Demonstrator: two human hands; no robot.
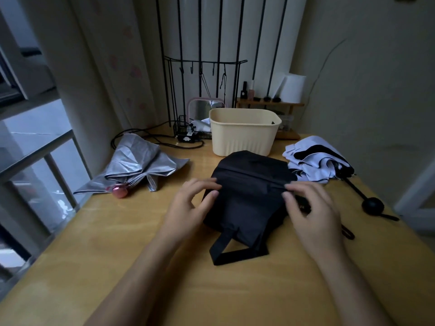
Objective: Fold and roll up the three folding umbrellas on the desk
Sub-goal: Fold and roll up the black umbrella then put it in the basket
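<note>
A black folding umbrella (pixel 249 191) lies flat in the middle of the wooden desk (pixel 131 250), its strap loop (pixel 233 252) pointing toward me. My left hand (pixel 190 203) pinches a fold of its cloth at the left edge. My right hand (pixel 310 205) pinches the same fold at the right edge. A silver umbrella (pixel 138 165) with a pink handle (pixel 119 190) lies loose at the left. At the right lies a white and black umbrella (pixel 315 158), unrolled, with a black stem and round handle (pixel 372 204).
A cream plastic tub (pixel 244 130) stands behind the black umbrella. Behind it are a pink mirror (pixel 200 109), a black wire rack (pixel 204 67), cables (pixel 150 137) and a small wooden shelf (pixel 270 104) with bottles. A window with bars borders the desk's left edge.
</note>
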